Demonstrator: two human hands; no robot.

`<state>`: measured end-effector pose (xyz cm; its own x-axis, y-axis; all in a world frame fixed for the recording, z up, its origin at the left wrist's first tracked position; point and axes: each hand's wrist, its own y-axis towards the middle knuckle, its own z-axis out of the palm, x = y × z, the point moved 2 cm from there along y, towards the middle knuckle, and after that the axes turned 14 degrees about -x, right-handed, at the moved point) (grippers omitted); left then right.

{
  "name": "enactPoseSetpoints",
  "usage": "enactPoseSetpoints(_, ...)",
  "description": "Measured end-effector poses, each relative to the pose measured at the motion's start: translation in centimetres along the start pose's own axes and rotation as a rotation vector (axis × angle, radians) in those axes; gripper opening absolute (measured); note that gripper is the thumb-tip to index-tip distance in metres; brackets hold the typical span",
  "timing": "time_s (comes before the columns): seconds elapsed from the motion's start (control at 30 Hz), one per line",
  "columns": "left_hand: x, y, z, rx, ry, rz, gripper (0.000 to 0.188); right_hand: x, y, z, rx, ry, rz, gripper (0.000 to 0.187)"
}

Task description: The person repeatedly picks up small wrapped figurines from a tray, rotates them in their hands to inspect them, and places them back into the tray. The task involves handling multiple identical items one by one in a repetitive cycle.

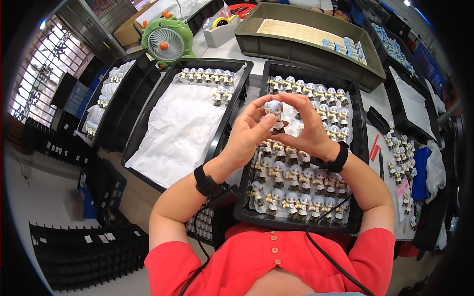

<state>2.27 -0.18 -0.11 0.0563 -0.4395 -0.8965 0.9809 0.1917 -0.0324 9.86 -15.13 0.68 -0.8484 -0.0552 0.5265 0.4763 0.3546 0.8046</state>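
Observation:
Between both hands, above a black tray (359,197), is a small figurine (275,117) with pale grey hair and a white outfit. My left hand (249,129) grips it, thumb across its front. My right hand (313,129) curls round its other side, fingertips at the head and base. Rows of similar figurines (295,176) stand on white lining in the tray below; my hands hide part of them. To the left lies a second black tray (143,118), lined with crumpled white paper, with figurines (207,75) along its far end.
A green fan (168,42) stands at the far left. Behind the trays sits a large olive bin (306,19) with blue-and-white pieces. More figurines (402,153) and red sticks (374,147) lie on the right-hand table. Black cables (321,246) run from my wristbands across my front.

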Motion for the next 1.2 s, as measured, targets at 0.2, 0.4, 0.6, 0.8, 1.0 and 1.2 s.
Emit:
enactPoseSetpoints(0.2,0.2,0.2,-0.1,0.058,-0.142,-0.078,0.046,-0.3,-0.5,0.1,0.000,0.062,0.134,0.081)
enactPoseSetpoints(0.4,0.4,0.2,-0.2,0.048,-0.179,-0.129,0.046,-0.7,-0.7,0.2,0.042,0.065,0.177,0.079)
enactPoseSetpoints(0.6,0.3,0.3,-0.2,0.061,-0.182,-0.129,0.045,-0.8,-0.8,0.4,0.047,0.076,0.206,0.077)
enactPoseSetpoints(0.8,0.5,0.4,-0.5,0.058,-0.178,-0.131,0.046,-0.8,-0.8,0.4,0.060,0.115,0.195,0.069)
enactPoseSetpoints(1.0,0.9,0.9,-1.5,0.018,-0.225,-0.140,0.045,-0.1,-0.3,0.0,0.054,0.009,-0.113,0.052)
enactPoseSetpoints(1.2,0.2,0.5,-1.0,0.043,-0.253,-0.160,0.043,0.1,-0.5,0.2,0.045,0.083,0.203,0.073)
